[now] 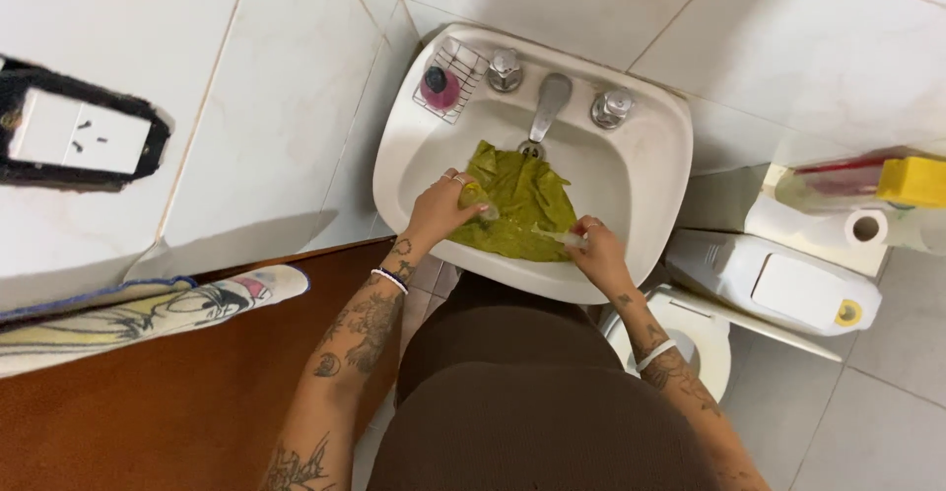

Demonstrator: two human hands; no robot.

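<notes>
Olive-green cloth (512,200) lies crumpled and spread in the bowl of the white basin (650,191), just above the middle of the frame, its upper edge reaching up under the metal spout (548,107). The left hand (440,205) presses down on the cloth's left side, fingers bent over it and seemingly pinching a fold. The right hand (598,248) sits at the cloth's lower right edge, closed around something small and pale that is too blurred to name. Judging from this, the cloth is mid-wash, being rubbed or scrubbed by hand in the bowl; no running water can be made out. The next move would call for keeping one hand pinning the fabric while the other works across it.

Two metal tap handles (506,69) flank the spout, and a small wire rack (448,82) at the basin's upper left holds a round pink item. To the right stand a white jug (778,279) and a paper roll (867,225); at left, a wooden door (168,392) and a patterned towel (148,309).
</notes>
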